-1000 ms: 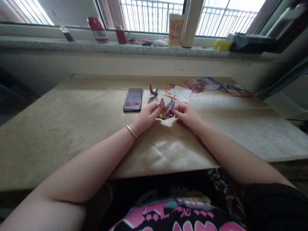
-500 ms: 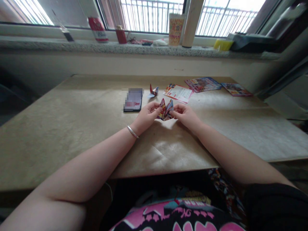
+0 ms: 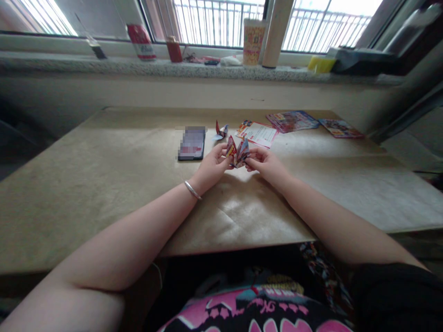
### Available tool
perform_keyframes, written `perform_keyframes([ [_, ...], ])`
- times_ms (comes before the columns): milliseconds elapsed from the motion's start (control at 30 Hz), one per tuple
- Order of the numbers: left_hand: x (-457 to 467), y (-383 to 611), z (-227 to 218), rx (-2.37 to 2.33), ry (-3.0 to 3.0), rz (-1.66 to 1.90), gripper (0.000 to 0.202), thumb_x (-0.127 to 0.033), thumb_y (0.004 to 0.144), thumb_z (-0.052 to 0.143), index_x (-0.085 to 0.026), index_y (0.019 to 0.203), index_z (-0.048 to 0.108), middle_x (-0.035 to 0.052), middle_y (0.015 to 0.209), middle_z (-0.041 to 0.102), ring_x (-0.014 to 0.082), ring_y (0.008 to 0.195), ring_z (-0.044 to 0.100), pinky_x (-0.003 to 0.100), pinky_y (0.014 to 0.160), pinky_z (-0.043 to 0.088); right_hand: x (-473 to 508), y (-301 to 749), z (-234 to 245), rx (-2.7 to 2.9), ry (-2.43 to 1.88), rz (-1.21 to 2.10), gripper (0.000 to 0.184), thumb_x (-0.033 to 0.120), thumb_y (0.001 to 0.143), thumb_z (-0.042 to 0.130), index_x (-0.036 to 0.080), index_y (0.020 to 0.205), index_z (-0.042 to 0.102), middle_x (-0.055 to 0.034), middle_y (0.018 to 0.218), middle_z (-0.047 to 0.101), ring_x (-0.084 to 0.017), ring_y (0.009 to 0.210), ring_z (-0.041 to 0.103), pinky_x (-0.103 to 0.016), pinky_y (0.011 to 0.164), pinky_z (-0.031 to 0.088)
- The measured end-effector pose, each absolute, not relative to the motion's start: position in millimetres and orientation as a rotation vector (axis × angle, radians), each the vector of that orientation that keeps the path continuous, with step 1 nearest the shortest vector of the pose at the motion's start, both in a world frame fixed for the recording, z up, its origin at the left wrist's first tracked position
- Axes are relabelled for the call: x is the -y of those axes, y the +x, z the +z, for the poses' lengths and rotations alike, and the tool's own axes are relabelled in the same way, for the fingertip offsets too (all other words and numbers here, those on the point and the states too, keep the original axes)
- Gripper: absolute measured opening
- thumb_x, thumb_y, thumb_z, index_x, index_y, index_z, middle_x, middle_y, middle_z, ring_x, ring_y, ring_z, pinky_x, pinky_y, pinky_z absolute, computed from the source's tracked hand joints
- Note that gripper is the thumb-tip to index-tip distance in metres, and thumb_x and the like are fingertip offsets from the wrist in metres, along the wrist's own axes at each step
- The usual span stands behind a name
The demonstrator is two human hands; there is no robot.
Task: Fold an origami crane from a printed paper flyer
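A small folded piece of printed paper (image 3: 238, 154), red, yellow and blue, is pinched between both hands just above the brown table (image 3: 104, 184). My left hand (image 3: 211, 168), with a silver bracelet at the wrist, grips its left side with closed fingers. My right hand (image 3: 266, 165) grips its right side the same way. Two pointed flaps stick up between the fingertips.
A dark phone (image 3: 191, 143) lies just left of the hands. A finished folded paper figure (image 3: 220, 131) sits behind them. Printed leaflets (image 3: 256, 133) and booklets (image 3: 294, 121) lie at the back right. The windowsill (image 3: 194, 68) holds cups, cans and clutter.
Both hands have lifted the folded paper slightly and moved it a little farther from me. The two flaps now stand closer together.
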State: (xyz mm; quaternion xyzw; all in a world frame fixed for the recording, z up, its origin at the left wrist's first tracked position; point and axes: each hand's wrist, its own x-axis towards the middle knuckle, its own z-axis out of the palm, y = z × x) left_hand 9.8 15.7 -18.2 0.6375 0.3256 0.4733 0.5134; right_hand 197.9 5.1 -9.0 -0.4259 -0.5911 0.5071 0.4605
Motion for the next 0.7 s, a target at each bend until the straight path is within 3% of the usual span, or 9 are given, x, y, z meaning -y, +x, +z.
perform_keyframes([
  [300,-12.1,12.8,-14.7,-0.789,1.525,1.113,0.054,-0.036,0.077,0.072,-0.019,0.122,0.048,0.0064,0.101,0.067,0.0155,0.084,0.069,0.025,0.068,0.056,-4.0,200.5,-8.0,1.514,-1.156,1.166,0.037,0.051,0.069,0.075,0.022,0.089,0.061,-0.0005,0.073,0.071,-0.014,0.067,0.065,-0.023,0.053,0.048],
  [500,-13.3,13.9,-15.3,-0.764,1.469,1.109,0.052,-0.025,0.071,0.077,-0.017,0.116,0.052,0.0069,0.102,0.068,0.015,0.086,0.068,0.024,0.072,0.055,-5.8,197.3,-10.3,1.525,-0.997,1.184,0.042,0.047,0.061,0.081,0.021,0.086,0.061,-0.0025,0.085,0.072,-0.017,0.079,0.068,-0.032,0.077,0.053],
  [700,-10.9,14.3,-12.6,-0.814,1.435,1.041,0.04,-0.027,0.075,0.074,-0.016,0.107,0.053,0.0053,0.097,0.069,0.0105,0.072,0.066,0.024,0.068,0.054,-6.3,199.2,-10.0,1.563,-1.098,1.172,0.039,0.051,0.065,0.076,0.02,0.078,0.057,0.002,0.068,0.064,-0.011,0.06,0.056,-0.023,0.054,0.041],
])
